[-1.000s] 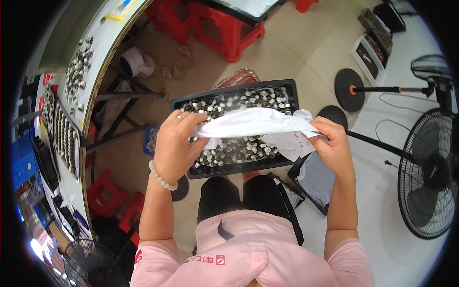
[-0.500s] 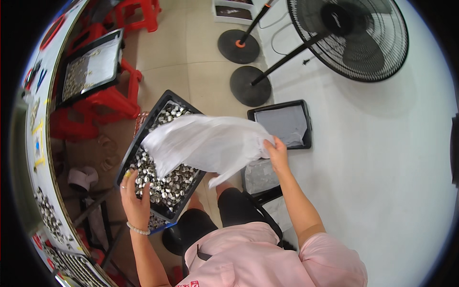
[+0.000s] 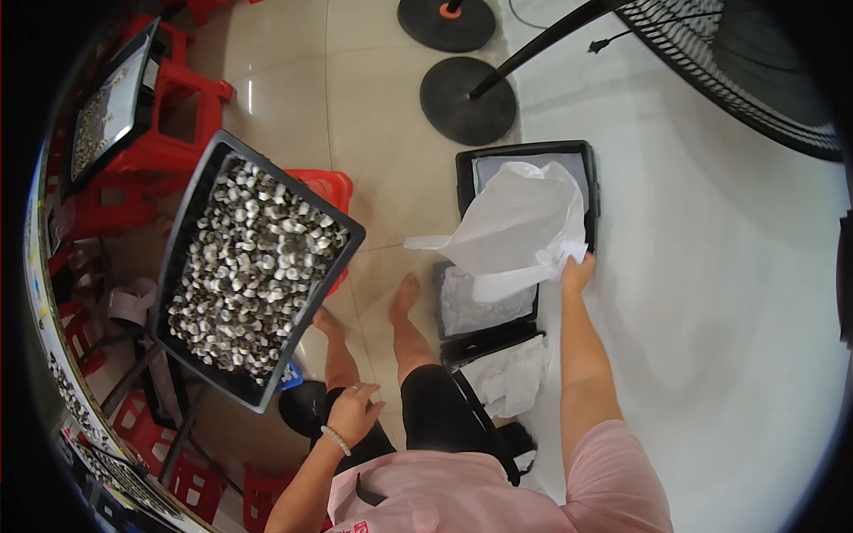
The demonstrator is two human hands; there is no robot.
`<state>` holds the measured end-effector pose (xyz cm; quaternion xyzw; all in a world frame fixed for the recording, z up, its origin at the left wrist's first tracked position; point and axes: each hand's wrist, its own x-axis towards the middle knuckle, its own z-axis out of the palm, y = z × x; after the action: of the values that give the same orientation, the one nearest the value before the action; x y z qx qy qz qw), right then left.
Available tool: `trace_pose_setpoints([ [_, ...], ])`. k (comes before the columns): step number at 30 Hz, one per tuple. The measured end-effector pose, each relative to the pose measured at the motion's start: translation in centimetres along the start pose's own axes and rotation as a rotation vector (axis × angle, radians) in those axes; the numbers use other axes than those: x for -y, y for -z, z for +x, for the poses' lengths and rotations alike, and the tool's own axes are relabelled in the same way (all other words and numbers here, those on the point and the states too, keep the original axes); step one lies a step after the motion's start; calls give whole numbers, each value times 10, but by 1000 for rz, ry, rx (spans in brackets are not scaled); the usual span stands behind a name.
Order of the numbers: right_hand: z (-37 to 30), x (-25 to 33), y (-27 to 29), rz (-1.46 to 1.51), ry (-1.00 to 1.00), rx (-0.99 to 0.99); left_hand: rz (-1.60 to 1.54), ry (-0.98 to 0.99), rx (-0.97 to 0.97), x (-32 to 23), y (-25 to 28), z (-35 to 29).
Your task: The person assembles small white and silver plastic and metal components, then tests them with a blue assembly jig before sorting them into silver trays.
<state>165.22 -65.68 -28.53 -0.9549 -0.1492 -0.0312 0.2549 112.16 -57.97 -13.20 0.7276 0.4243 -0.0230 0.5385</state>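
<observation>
My right hand [image 3: 577, 272] is closed on a thin white plastic bag [image 3: 520, 226] at its lower right corner. The bag hangs crumpled over a black tray [image 3: 465, 191] lined with grey sheet and partly covers a second tray [image 3: 438, 306] beside it. My left hand [image 3: 354, 414] hovers over my thigh, its fingers loosely bent and the thumb apart, with nothing in it. To its upper left, a dark grey tray [image 3: 191, 204] full of small shiny metal pieces [image 3: 258, 266] rests tilted on a red stool [image 3: 330, 188].
A standing fan's round base [image 3: 468, 100] is on the tiled floor by the white wall, with another base [image 3: 447, 22] behind it. Crumpled white sheets [image 3: 508, 377] lie near my right leg. Far left, another tray [image 3: 102, 115] sits on red stools beside the curved workbench edge.
The white bag has come off the metal pieces and swung right in my right hand. My left hand has left the tray's edge and drawn back toward my lap.
</observation>
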Motion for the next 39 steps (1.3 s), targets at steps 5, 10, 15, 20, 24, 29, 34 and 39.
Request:
trace_pose_setpoints([
  [5,59,61,-54,-397,177,236,-26,269,63,35,-60,-2],
  [10,111,75,-121,-595,555,400,-109,509,-49,62,-80,3],
  [15,146,69,-172,-786,714,430,-118,695,-22,84,-95,-2],
  [20,155,65,-197,-864,789,442,-155,762,-3,91,-106,1],
  [24,164,55,-213,-912,893,401,-186,781,-7,97,-114,4],
  [29,190,53,-225,-1009,1094,372,-198,817,-8,109,-118,1],
  [34,196,69,-234,-1167,1173,334,-204,829,-40,115,-131,-6],
  [39,155,66,-233,-944,1077,151,-247,797,-40,106,-136,3],
])
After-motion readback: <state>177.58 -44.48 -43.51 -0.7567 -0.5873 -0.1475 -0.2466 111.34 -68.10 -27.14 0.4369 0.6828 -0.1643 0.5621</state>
